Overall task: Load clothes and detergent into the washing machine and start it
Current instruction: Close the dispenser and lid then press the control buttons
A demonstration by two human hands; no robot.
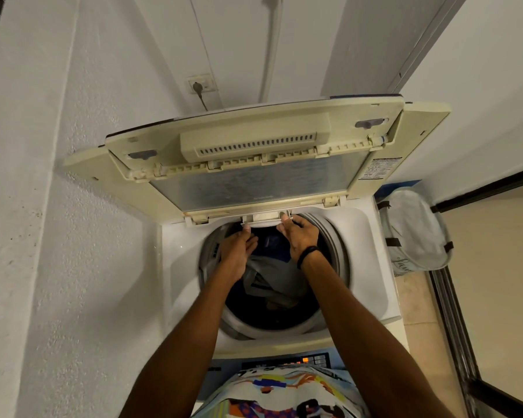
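Note:
A white top-loading washing machine stands below me with its folded lid raised. Dark and grey clothes lie in the drum. A small pale detergent drawer sticks out at the drum's far rim, under the lid hinge. My left hand reaches over the drum, its fingertips touching the drawer's left end. My right hand, with a black wristband, grips the drawer's right end. Both hands are on the drawer; its inside is hidden.
The control panel with an orange display sits at the near edge, partly hidden by my patterned shirt. A white fabric laundry basket stands on the floor to the right. A white wall runs close on the left; a wall socket is behind.

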